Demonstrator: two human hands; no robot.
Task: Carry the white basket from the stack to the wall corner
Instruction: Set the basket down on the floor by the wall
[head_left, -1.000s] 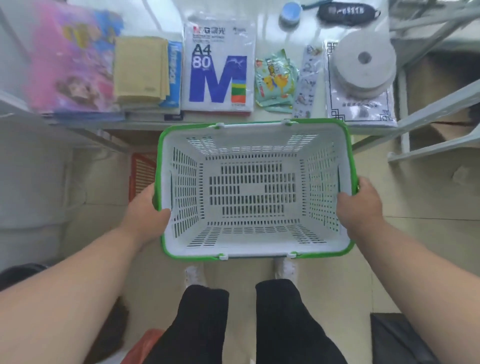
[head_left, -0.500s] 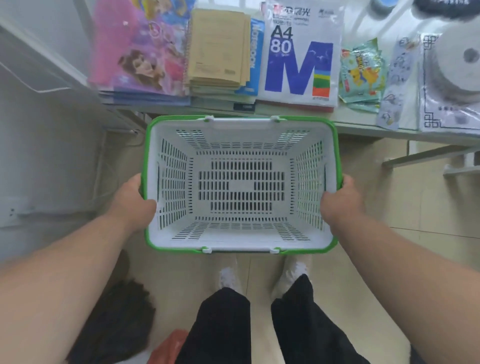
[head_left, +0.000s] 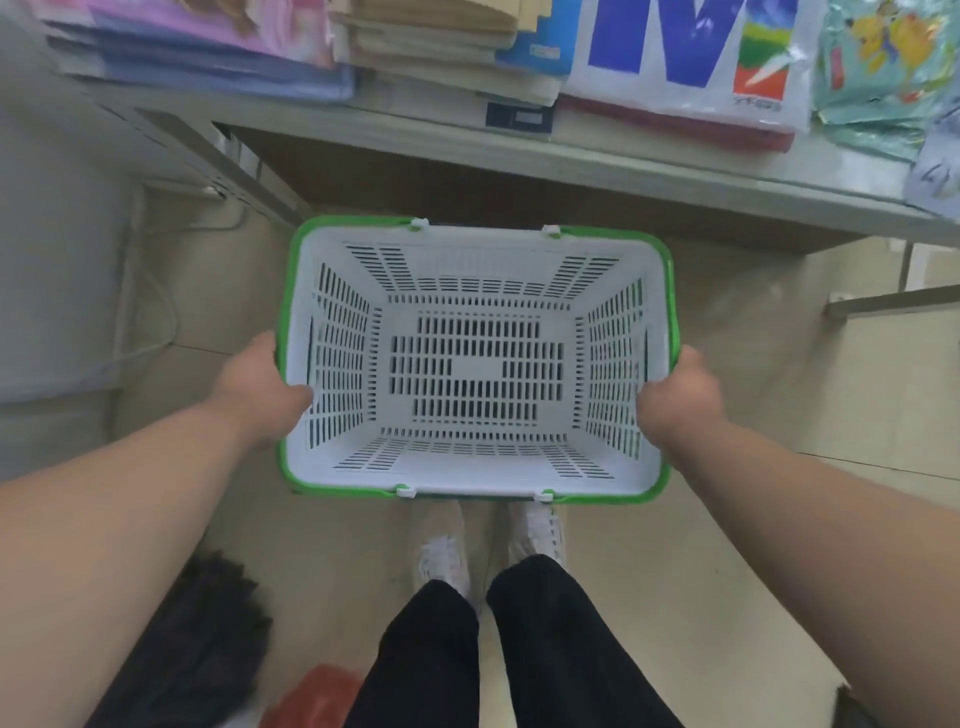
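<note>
The white basket has slotted walls and a green rim, and it is empty. It hangs level above the floor, in front of my legs and just short of a shelf edge. My left hand grips its left rim with the thumb inside the wall. My right hand grips the right rim the same way. The stack it came from is out of view.
A shelf crosses the top, loaded with notebooks, an A4 paper pack and coloured books. A grey wall with a white cable stands at left. A dark bushy object and something red lie on the floor behind left.
The basket stays held in both hands while I have moved left and closer to the shelf; the shelf goods slid right and up, and the grey wall came into view at left.
</note>
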